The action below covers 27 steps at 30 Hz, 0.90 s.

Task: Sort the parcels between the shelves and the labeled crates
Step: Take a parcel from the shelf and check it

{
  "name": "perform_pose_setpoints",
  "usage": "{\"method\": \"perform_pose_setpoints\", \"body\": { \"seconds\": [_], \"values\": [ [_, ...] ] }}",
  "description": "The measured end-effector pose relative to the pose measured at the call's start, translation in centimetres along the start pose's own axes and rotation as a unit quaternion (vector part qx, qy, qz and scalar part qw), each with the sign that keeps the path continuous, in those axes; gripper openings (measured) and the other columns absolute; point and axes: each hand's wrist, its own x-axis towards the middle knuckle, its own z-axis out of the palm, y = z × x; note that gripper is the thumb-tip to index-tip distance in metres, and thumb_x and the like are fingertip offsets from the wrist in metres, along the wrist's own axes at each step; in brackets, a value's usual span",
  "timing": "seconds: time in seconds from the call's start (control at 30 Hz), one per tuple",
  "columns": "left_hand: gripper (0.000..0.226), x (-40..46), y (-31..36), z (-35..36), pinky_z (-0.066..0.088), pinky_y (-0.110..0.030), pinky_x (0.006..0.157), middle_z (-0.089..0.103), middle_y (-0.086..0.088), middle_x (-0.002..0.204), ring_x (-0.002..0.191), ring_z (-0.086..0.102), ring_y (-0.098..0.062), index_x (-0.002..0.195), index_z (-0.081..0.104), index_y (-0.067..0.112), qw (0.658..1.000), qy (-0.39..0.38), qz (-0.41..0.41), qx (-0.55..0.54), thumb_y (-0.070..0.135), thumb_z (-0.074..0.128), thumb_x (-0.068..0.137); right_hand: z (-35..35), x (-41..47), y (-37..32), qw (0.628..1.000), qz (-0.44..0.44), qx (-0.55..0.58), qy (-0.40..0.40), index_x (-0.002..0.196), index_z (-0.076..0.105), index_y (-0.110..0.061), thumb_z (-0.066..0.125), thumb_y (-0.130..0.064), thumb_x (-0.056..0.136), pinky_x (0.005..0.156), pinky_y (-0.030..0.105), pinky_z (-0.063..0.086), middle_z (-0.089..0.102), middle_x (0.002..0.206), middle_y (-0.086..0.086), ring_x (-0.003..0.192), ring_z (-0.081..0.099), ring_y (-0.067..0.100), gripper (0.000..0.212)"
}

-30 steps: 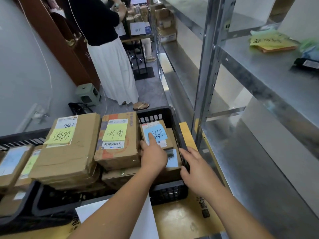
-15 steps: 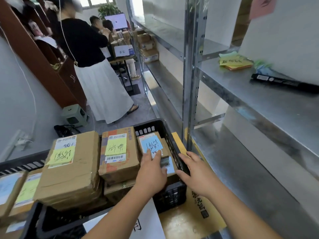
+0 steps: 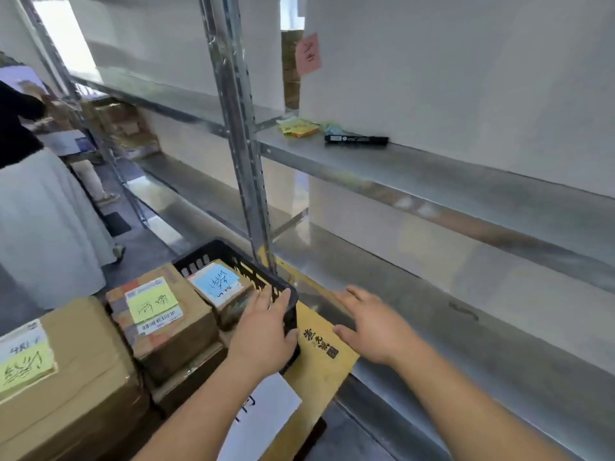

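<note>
Parcels: brown cardboard boxes packed side by side in the crates at lower left, below and in front of the shelves.
Blue-note parcel [image 3: 218,285]: small box with a blue handwritten note on top, lying in the black crate [image 3: 233,257] at its right end, just beside the left hand.
Yellow-note parcel [image 3: 159,314]: box with a yellow-green note and a barcode label, just left of the blue-note parcel.
Large parcel [image 3: 63,377]: bigger box at far left, carrying a yellow-green note and a white label.
Left hand [image 3: 266,331]: its fingers are curled over the right rim of the black crate and grasp that rim, thumb on the outer side.
Right hand [image 3: 372,322]: released, fingers spread and fairly straight, palm down over the front edge of the lower shelf [image 3: 466,327]; whether it touches the metal cannot be told.
Yellow carton [image 3: 319,357]: flat yellow-brown board with dark printed characters, lying between the crate and the lower shelf, under both hands.
White sheet [image 3: 266,420]: paper below the left wrist.
Upper shelf [image 3: 432,174]: metal, bearing a stack of sticky notes [image 3: 298,127] and, just beside it, a black marker [image 3: 356,139] lying flat.
Pink note [image 3: 308,54]: stuck on the white panel above the upper shelf.
Upright [image 3: 239,134]: perforated metal post between the shelf bays.
Bystander [image 3: 40,207]: person in a dark top and long white skirt at far left, well apart from the crates.
</note>
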Motion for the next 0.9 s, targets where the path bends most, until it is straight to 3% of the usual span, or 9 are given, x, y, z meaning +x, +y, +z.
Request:
{"method": "perform_pose_setpoints", "body": {
  "seconds": [0.27,0.5,0.9],
  "values": [
    [0.081,-3.9,8.6,2.9,0.014,-0.038,0.125,0.003,-0.005,0.169,0.155,-0.002,-0.025,0.161,0.011,0.032,0.983,-0.054,0.175,0.001,0.052,0.056,0.096,-0.9,-13.5,5.3,0.986,0.153,0.009,0.064,0.162,0.023,-0.035,0.059,-0.048,0.097,0.121,0.035,0.029,0.019,0.17,0.001,0.153,0.027,0.026,0.075],
    [0.084,-8.0,20.1,6.5,0.009,-0.036,0.125,0.002,-0.005,0.169,0.156,0.0,-0.025,0.161,0.006,0.033,0.951,-0.103,0.292,0.017,0.052,0.055,0.096,-1.5,-26.3,11.8,0.955,0.275,0.016,0.109,0.162,0.021,-0.033,0.057,-0.049,0.098,0.121,0.035,0.028,0.02,0.17,0.004,0.152,0.027,0.028,0.075],
    [0.087,-16.9,39.4,14.5,0.014,-0.036,0.125,0.009,-0.007,0.169,0.155,0.006,-0.026,0.161,0.01,0.034,0.908,-0.149,0.389,0.034,0.054,0.059,0.092,-2.9,-45.2,22.9,0.909,0.378,0.057,0.168,0.162,0.022,-0.034,0.059,-0.05,0.098,0.121,0.036,0.029,0.019,0.17,0.0,0.153,0.024,0.024,0.076]
  ]
}}
